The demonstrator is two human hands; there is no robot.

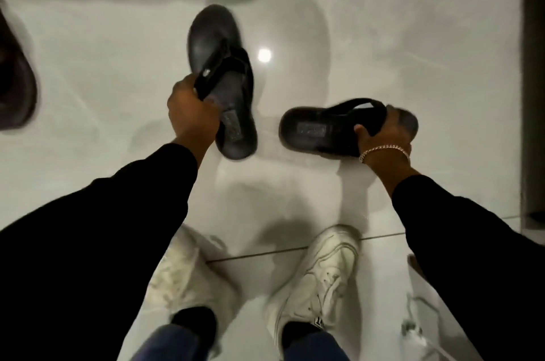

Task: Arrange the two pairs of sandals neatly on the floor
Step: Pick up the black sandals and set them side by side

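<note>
Two black flip-flop sandals are held over the pale tiled floor (383, 36). My left hand (191, 113) grips the strap of the left black sandal (227, 71), which points away from me, toe up. My right hand (383, 136), with a chain bracelet on the wrist, holds the right black sandal (324, 127) by its strap; this one lies sideways, heel toward the left. A dark brown sandal (14, 86) lies at the far left edge, partly cut off. No fourth sandal is in view.
My own feet in white sneakers (318, 278) stand at the bottom centre. A dark vertical edge, like a door frame or furniture (533, 80), runs down the right side. A ceiling light reflects on the glossy tiles.
</note>
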